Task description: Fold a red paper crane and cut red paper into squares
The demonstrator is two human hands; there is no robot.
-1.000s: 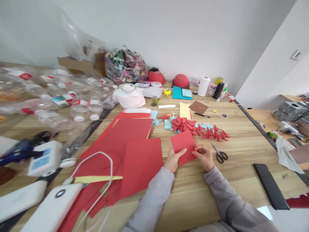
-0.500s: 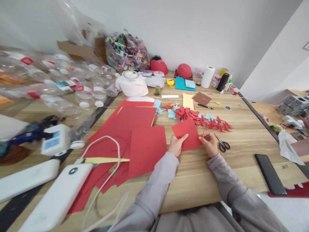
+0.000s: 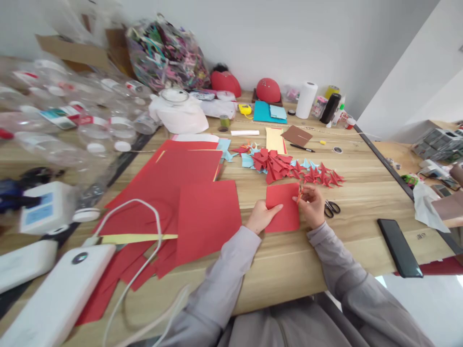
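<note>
My left hand [image 3: 263,216] pinches the left edge of a red paper square [image 3: 284,212], thumb on top. At the paper's right edge, my right hand [image 3: 311,206] is closed on a thin orange piece [image 3: 300,193]; its kind is too small to make out. Dark-handled scissors [image 3: 333,208] lie just right of that hand, their blades partly hidden behind it. Beyond both hands, several folded red paper shapes [image 3: 271,163] lie in a heap and a row, with light blue ones [image 3: 308,164] among them.
Large red sheets [image 3: 206,217] and cut strips lie to the left beside a white power bank [image 3: 61,294] with a cable. Several plastic bottles [image 3: 96,132] crowd the far left. A black phone [image 3: 400,248] lies at right. Another person's arm [image 3: 448,205] shows at the right edge.
The red paper has turned so its sides stand nearly upright in view. My right hand has moved up along its right edge. The view has swung slightly right.
</note>
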